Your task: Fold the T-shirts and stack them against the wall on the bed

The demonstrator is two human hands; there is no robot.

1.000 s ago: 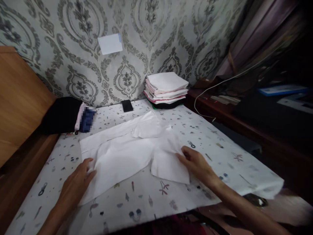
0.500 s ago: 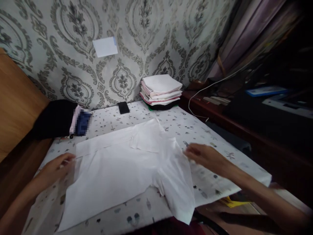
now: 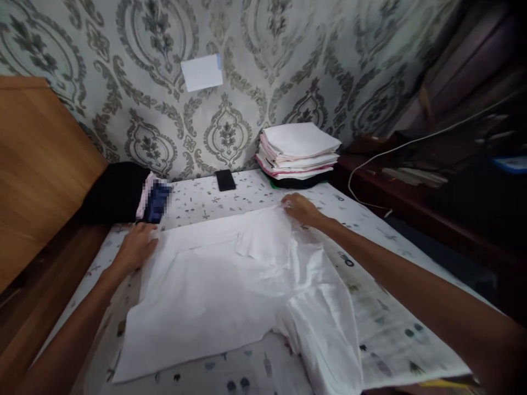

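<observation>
A white short-sleeved shirt [image 3: 206, 291] lies spread on the patterned cloth, its far strip folded over along the length. One sleeve reaches toward the near right edge with creases in it. My left hand [image 3: 138, 245] is at the far left corner of the shirt, fingers stretched and thumb apart, touching or nearly touching the fabric. At the far right corner, by the folded-over sleeve, my right hand [image 3: 302, 209] has its fingers curled on the shirt's edge.
Behind my right hand stands a stack of folded clothes [image 3: 300, 145]. A black phone [image 3: 225, 180] lies near the wall. Dark clothing [image 3: 117, 192] sits at the left beside a wooden panel [image 3: 45, 164]. A white cable [image 3: 370, 162] runs over the dark red furniture at right.
Both hands have moved away from me to the shirt's far corners; the right one has closed on the edge. The view has shifted left, and the shirt lies much the same.
</observation>
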